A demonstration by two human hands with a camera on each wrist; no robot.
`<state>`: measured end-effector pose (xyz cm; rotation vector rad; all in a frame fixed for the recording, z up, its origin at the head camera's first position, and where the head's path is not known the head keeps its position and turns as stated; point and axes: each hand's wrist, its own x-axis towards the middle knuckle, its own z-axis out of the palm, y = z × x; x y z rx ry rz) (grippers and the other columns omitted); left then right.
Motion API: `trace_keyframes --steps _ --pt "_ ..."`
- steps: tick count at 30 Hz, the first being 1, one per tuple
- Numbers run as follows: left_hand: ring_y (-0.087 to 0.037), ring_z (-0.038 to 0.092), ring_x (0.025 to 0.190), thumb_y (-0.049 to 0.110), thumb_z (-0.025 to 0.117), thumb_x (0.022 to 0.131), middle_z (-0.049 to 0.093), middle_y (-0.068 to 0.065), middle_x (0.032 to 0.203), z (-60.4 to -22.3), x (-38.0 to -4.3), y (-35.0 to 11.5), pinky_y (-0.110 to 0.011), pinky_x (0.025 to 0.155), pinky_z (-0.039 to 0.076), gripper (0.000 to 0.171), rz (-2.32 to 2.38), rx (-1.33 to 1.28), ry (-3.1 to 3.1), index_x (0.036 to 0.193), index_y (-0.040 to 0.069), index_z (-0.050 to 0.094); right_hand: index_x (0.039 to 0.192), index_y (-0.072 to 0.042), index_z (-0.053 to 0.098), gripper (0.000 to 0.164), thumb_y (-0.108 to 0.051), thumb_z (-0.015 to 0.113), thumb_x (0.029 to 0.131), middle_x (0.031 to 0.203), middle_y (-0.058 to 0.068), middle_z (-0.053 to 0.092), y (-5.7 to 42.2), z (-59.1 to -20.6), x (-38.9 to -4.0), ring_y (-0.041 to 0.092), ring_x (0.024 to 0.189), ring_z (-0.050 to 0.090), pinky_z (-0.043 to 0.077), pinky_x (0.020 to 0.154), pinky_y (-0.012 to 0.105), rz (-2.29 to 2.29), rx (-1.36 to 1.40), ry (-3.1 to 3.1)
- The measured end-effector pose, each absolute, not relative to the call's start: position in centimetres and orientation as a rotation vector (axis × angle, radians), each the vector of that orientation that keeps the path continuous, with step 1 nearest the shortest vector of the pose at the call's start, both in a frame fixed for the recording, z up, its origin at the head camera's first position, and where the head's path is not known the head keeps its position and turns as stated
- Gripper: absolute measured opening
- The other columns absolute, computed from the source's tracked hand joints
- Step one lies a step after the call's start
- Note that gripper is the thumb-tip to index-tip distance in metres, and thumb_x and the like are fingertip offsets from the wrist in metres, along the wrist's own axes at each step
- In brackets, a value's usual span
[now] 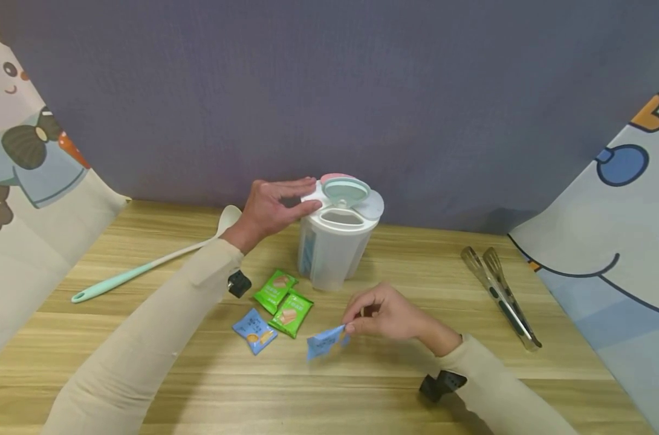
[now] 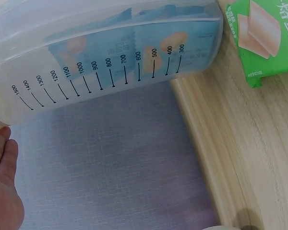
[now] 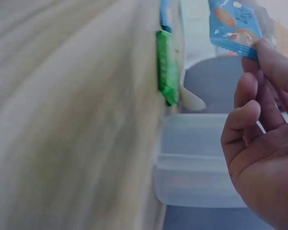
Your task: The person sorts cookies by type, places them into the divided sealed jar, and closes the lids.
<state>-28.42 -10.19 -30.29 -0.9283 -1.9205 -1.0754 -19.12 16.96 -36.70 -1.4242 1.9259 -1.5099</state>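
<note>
One blue biscuit packet (image 1: 323,344) pinched between thumb and fingers of the right hand (image 1: 388,313), in front of the clear canister (image 1: 331,263). Another blue packet (image 1: 254,331) and two green cake packets (image 1: 290,314) on the tabletop (image 1: 242,399), front-left of the canister. Metal tongs (image 1: 505,305) to its right. Straight, spread fingers of the left hand (image 1: 272,208) against its white lid (image 1: 366,208), mint flap (image 1: 346,191) tipped up; blue packets (image 2: 180,45) inside. Mint-handled spoon (image 1: 117,280) to its left.

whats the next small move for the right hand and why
I'd probably raise the held blue packet toward the front opening of the container: the right hand already pinches it in the air, the mint flap appears raised behind that opening, and the left hand rests on the lid.
</note>
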Motion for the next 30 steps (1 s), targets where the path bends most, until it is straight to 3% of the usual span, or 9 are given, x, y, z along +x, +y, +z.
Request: trace_keyframes --steps 6,13,23,30 --pt "-0.016 0.065 0.098 0.017 0.084 0.073 0.068 -0.006 0.105 -30.3 -28.4 -10.2 -0.028 0.085 0.05 0.031 -1.072 -0.93 -1.918 0.099 0.004 0.073 0.087 0.0 0.071 0.012 0.01 0.068 0.081 0.084 0.011 0.069 18.0 -35.6 -19.8 0.012 0.07 0.058 0.046 0.05 0.024 -1.58 -1.396 2.014" --pt "-0.016 0.065 0.098 0.017 0.084 0.073 0.068 -0.006 0.105 -30.4 -28.4 -10.1 -0.026 0.086 0.049 0.031 -1.074 -0.918 -1.926 0.099 0.004 0.073 0.087 0.002 0.069 0.003 0.0 0.069 0.085 0.085 0.01 0.067 18.7 -34.4 -20.4 0.013 0.075 0.06 0.053 0.062 0.026 -1.807 -1.23 2.08" --pt "-0.016 0.065 0.099 0.018 0.084 0.072 0.067 -0.006 0.106 -30.3 -28.3 -10.2 -0.026 0.086 0.049 0.033 -1.08 -0.918 -1.928 0.1 0.004 0.073 0.088 -0.002 0.072 0.008 0.003 0.067 0.086 0.089 0.004 0.068 19.2 -32.8 -21.7 0.011 0.078 0.061 0.051 0.065 0.022 -2.068 -1.213 2.162" --pt "-0.016 0.065 0.099 0.018 0.085 0.072 0.067 -0.006 0.106 -30.4 -28.4 -10.2 -0.026 0.087 0.049 0.034 -1.08 -0.927 -1.917 0.1 0.004 0.073 0.086 -0.006 0.072 0.005 -0.003 0.069 0.086 0.076 0.002 0.063 18.7 -31.5 -22.9 0.006 0.059 0.049 0.04 0.05 0.018 -2.248 -1.158 2.162"
